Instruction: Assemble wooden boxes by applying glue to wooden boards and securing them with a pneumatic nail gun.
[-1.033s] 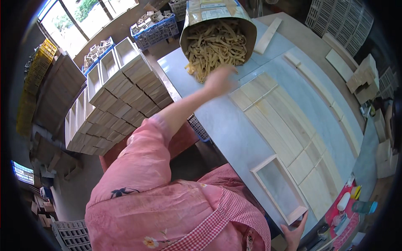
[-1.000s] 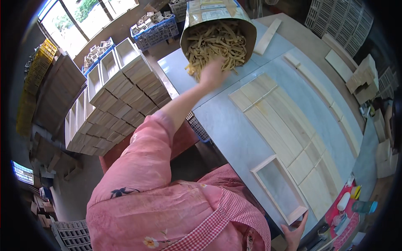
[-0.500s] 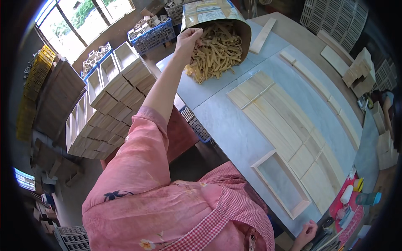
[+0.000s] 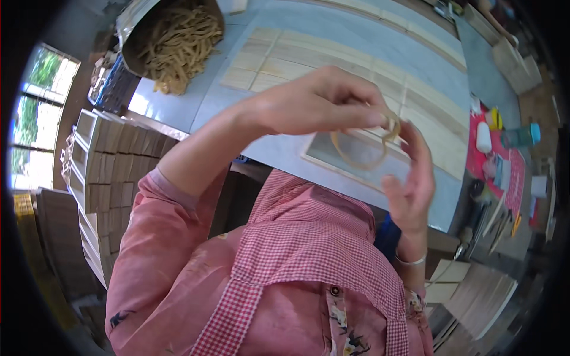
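Observation:
A tan rubber band (image 4: 358, 165) hangs in a loop between my hands, above the table. My left hand (image 4: 332, 101) pinches it between thumb and fingers. Close on its right, my right hand (image 4: 414, 169) has its fingers bent up at the band and its thumb held apart; whether its fingertips touch the band I cannot tell. Under the loop, an open rectangular wooden frame (image 4: 338, 172) lies at the table's near edge, partly hidden by my hands. Behind it rest light wooden boards (image 4: 320, 56), banded together in places.
A bag (image 4: 132, 24) spilling tan rubber bands (image 4: 184, 41) lies at the far left of the grey table (image 4: 208, 101). Stacked wooden boxes (image 4: 113, 160) stand on the left. At right are a bottle with a blue cap (image 4: 518, 137) and a pink cloth (image 4: 515, 184).
My left hand has come back from the bag with a rubber band. My right hand has risen to meet it, and the view has turned to the right.

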